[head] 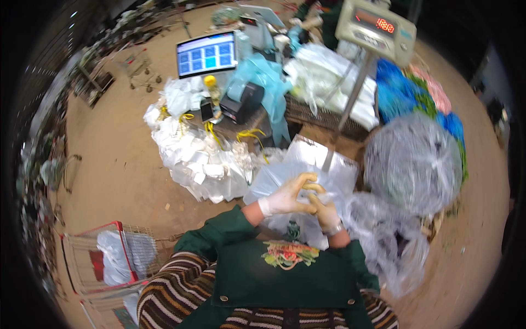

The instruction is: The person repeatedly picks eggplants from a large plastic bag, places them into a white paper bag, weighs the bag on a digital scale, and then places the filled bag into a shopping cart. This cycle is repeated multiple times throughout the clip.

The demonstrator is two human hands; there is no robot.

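Note:
My left hand (287,196), in a pale glove, meets my right hand (325,209) over a translucent plastic bag (269,181). Thin clear plastic lies between the fingers of both hands, at the bag's gathered upper part. The right glove is yellowish, with a band at the wrist. The bag rests before my green apron, on the silvery platform (308,150) of a scale. On a post beyond it stands the scale's display (376,31), with lit red digits. What the bag holds cannot be made out.
Left of the bag hang white plastic bags (197,160). Behind are a touchscreen monitor (206,54), a black printer (242,103) and a phone (206,110). A large wrapped bundle (415,164) stands right. A shopping cart (111,259) is lower left. Another person's gloved hand (311,23) is at the top.

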